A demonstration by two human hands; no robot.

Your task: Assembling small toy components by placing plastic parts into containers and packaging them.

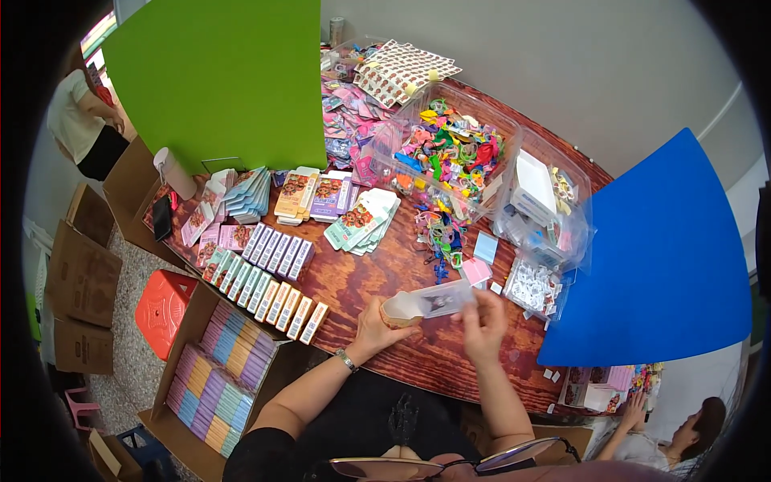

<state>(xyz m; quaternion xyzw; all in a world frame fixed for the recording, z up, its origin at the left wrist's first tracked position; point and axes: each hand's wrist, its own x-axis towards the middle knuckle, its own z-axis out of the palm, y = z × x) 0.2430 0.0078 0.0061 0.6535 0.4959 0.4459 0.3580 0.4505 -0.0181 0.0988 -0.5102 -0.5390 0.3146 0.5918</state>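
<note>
Translucent packet (443, 300) sits between your hands over the near part of the table (331, 277); it could slip, or crumple the small carton (395, 315), should your right hand (484, 328) loosen its pinch or push askew. Your left hand (373, 331) curls around the carton. The packet's long axis runs left to right, right end slightly farther.

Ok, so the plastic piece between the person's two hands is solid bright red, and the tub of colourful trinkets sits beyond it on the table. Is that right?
Not quite: the plastic piece between the left hand and right hand is see-through, not solid red, as the head view shows. The tub is as you said.
</note>
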